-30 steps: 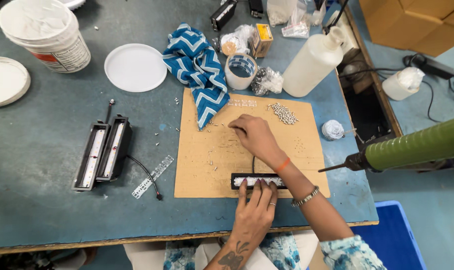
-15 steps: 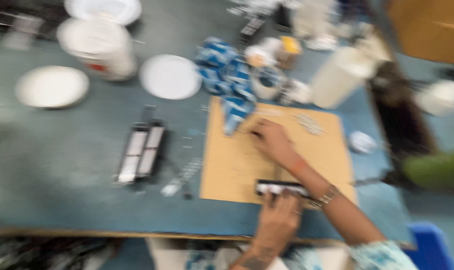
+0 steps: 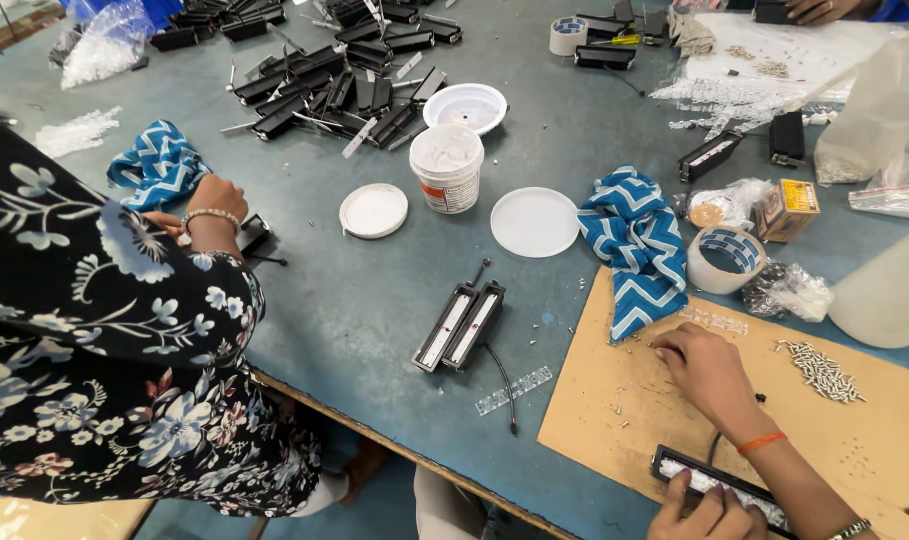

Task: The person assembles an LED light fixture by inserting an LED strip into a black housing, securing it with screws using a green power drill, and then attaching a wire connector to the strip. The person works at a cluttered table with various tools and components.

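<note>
The left hand is cut off by the bottom edge, only knuckles showing, and covers part of the black housing. The right hand hides whatever its fingertips pinch. The pale jug runs off the right edge. The small screws are too tiny to tell apart.

Our right hand on cardboard sheet, fingertips at small screws; our left hand presses black light housing.

small yellow box, labelled white tub
</note>
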